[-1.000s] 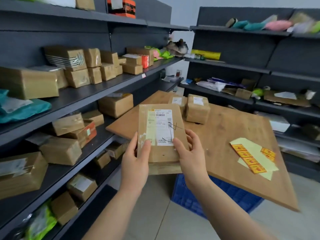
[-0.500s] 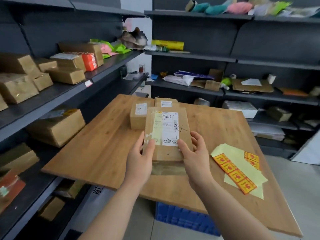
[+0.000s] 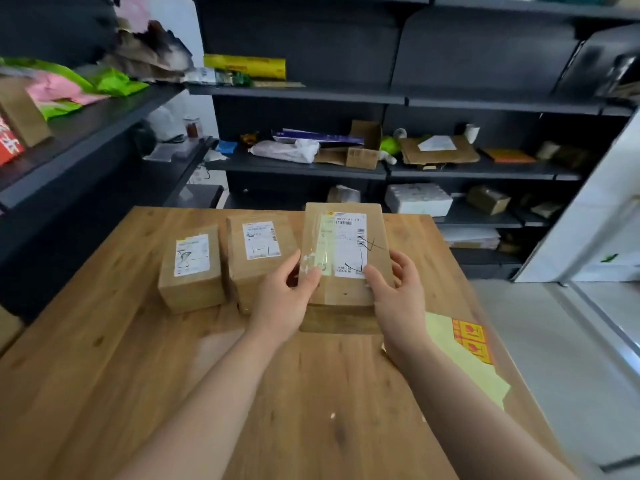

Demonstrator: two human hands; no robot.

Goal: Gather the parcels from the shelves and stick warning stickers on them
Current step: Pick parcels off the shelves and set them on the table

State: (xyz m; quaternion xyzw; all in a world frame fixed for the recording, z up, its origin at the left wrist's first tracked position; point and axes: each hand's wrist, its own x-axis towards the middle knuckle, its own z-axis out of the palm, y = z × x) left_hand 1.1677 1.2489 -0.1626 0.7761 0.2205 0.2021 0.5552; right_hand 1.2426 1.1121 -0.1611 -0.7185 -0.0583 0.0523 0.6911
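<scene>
1. Layout. Dark shelves (image 3: 294, 95) stand behind and to the left of the wooden counter (image 3: 138, 375). The task's parcel (image 3: 346, 296), a brown carton with a white label facing up, is held over the far middle of the counter. It is just right of two smaller parcels (image 3: 190, 271) (image 3: 256, 271) that already rest there side by side. Whether its base touches the wood cannot be told.

2. Hands. The left hand (image 3: 280, 299) grips the parcel's left edge with the thumb on the top face. The right hand (image 3: 398, 299) grips the right edge with the thumb at the label's lower corner.

3. Step in hand, as judged: setting the parcel down.
- Lower it flat, label up, in line with the other two.
- Leave a gap so that no neighbour is pushed.
- Keep it off the yellow sticker sheet (image 3: 464, 368) at the right edge, so the red warning stickers (image 3: 472, 339) remain reachable.
- Release one hand at a time only once the base is fully supported.
- None of the three parcels shows a warning sticker yet, so sticking has not begun.

4. Containers. The back shelves hold a white plastic bag (image 3: 287, 150), flat cardboard, a yellow roll and small cartons. An open cardboard box (image 3: 363, 155) sits on the middle level; its contents are not visible.
</scene>
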